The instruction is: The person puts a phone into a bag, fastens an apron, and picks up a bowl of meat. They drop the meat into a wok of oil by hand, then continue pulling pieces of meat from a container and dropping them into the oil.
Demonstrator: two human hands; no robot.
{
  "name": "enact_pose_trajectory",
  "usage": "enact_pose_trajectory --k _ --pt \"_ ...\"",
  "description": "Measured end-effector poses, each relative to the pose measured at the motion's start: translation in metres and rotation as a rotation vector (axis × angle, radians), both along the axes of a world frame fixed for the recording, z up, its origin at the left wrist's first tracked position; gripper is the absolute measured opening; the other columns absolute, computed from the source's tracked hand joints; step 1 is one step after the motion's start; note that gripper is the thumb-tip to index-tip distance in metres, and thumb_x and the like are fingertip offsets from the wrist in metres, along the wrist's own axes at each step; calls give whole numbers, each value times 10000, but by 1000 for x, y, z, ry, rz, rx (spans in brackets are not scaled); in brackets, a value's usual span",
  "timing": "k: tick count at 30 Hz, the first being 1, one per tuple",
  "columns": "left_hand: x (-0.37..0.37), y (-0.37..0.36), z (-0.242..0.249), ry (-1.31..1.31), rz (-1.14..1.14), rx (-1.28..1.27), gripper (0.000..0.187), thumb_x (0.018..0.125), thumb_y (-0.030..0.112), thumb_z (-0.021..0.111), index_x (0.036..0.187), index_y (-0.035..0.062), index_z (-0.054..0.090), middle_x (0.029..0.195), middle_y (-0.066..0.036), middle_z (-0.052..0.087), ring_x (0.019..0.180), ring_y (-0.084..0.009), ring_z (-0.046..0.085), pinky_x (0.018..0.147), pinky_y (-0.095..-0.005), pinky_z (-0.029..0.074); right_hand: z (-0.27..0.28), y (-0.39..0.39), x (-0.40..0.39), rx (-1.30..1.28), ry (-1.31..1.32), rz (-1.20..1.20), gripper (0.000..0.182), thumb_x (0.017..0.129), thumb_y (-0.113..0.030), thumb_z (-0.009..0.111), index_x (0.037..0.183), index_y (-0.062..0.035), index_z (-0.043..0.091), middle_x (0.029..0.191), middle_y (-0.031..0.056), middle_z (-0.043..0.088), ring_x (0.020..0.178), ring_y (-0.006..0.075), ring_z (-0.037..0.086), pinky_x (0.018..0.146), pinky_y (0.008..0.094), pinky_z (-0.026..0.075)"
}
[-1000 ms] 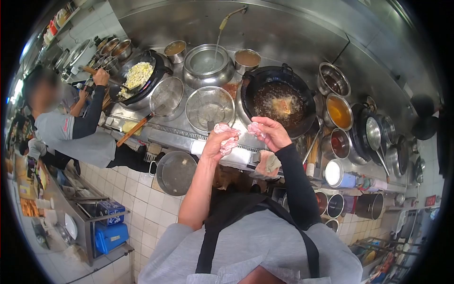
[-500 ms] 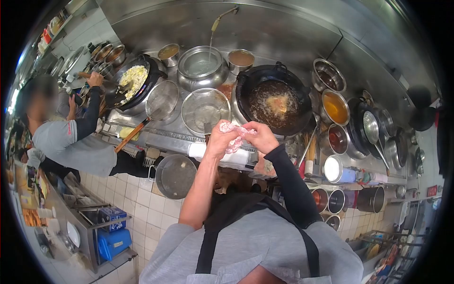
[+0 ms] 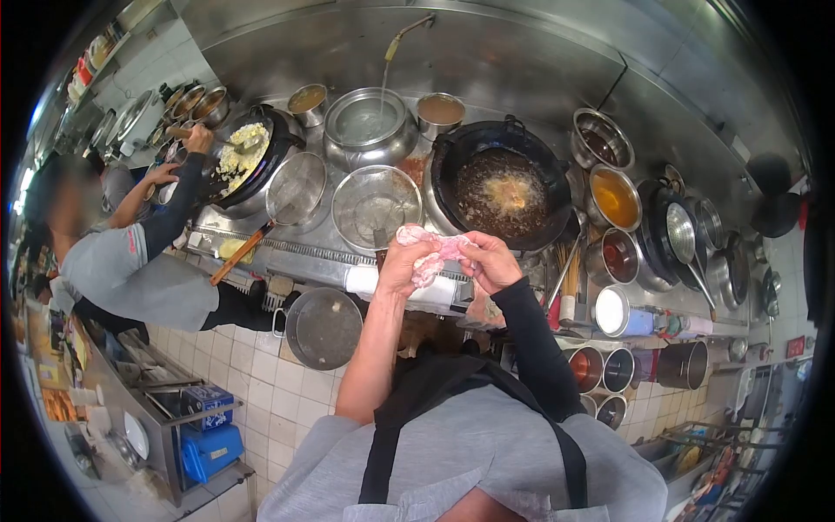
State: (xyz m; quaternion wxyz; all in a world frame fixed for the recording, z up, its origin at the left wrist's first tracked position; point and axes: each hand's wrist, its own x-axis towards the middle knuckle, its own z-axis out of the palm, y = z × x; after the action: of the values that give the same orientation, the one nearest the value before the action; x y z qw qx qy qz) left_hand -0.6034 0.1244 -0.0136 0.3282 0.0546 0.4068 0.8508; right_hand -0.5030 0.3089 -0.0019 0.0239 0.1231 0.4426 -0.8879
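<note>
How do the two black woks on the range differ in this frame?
The right wok holds dark bubbling oil with a golden piece frying in it; the left wok holds a pale yellow-white heap of food. A co-worker's hand works at the left wok, while nobody touches the right wok; the person's left hand and right hand hold pink raw meat in front of it. Both are black, round and in use.

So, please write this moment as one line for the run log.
left hand: holds raw meat | right hand: pinches same meat | where: in front of wok of bubbling oil | nearby: co-worker stirs another wok
</note>
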Motion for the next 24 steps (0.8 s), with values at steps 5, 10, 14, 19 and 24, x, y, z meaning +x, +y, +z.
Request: enact_pose_trajectory --k 5,10,14,19,24 --pt "0 5 8 -41 -32 121 203 846 -55 729 975 57 620 910 -63 690 758 -141 692 641 -286 556 1 -11 1 -287 44 -93 51 1043 -74 636 1053 -47 679 922 14 675 736 92 619 678 249 511" --pt "1 9 9 -61 -31 204 201 850 -51 707 986 62 612 936 -72 696 793 -156 696 672 -290 555 9 -16 -1 -339 40 -118 49 1045 -76 634 1036 -54 677 921 13 672 726 96 603 680 256 508" --pt "6 12 12 -79 9 215 194 853 -36 699 985 69 603 930 -69 695 776 -153 684 669 -294 545 4 -17 -5 -301 21 -168 42 1039 -78 644 1019 -58 675 914 10 670 710 100 590 676 261 505" --pt "3 9 5 -56 -15 221 191 853 -32 706 992 66 619 920 -66 700 771 -145 686 668 -293 547 2 -18 -6 -197 16 -204 35 1031 -80 653 1012 -60 675 899 3 666 720 103 600 691 271 517" --pt "-6 -1 12 19 4 26 189 852 -35 738 991 55 647 911 -58 706 764 -147 702 652 -288 560 21 7 -5 -85 33 36 134 1015 -60 655 1148 -45 664 989 32 686 833 143 672 792 302 563"
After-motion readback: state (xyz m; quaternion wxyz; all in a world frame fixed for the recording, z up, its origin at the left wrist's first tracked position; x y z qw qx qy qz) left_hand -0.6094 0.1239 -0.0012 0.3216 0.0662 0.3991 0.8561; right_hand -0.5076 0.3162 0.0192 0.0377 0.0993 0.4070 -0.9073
